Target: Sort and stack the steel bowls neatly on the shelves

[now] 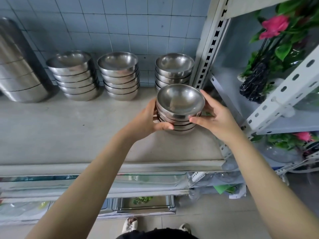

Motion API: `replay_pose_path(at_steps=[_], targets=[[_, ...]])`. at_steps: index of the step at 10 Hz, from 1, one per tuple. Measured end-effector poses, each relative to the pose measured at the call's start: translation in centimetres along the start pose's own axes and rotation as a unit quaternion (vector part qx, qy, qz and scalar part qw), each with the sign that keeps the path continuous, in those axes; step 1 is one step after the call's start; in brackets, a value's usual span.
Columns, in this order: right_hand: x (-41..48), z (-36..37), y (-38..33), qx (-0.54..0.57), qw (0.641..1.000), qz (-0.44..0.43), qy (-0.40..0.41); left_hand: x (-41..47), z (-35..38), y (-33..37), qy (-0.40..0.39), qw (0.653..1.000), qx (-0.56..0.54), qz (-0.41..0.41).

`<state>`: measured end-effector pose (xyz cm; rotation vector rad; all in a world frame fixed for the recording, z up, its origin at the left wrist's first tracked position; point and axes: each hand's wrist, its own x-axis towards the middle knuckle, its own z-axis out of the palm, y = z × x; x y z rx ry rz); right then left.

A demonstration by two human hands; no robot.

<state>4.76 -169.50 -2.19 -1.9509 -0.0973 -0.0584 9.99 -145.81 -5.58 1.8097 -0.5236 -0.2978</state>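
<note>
A short stack of steel bowls (180,107) stands on the grey shelf (69,131), near its right end. My left hand (148,119) grips the stack's left side, thumb curled under the lower bowls. My right hand (214,118) holds the right side, thumb on the front and fingers behind the rim. Along the tiled back wall stand three more bowl stacks: a leaning left stack (76,75), a middle stack (120,75) and a right stack (174,69), directly behind the held one.
A tall stack of large steel pans (19,66) leans at the far left. A white slotted upright (212,42) bounds the shelf on the right, with plants and pink flowers (276,26) beyond it. Glass trays (143,203) sit on lower shelves.
</note>
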Motion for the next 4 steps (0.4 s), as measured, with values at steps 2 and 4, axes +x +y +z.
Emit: replay_pose_path(at_steps=[2, 4], targets=[[0.0, 0.0, 0.1, -0.014, 1.0, 0.011, -0.006, 0.2, -0.1, -0.3, -0.003, 1.0, 0.031, 0.004], [-0.9, 0.6, -0.9, 0.042, 0.999, 0.003, 0.019, -0.1, -0.7, -0.6, -0.01, 0.997, 0.075, -0.007]])
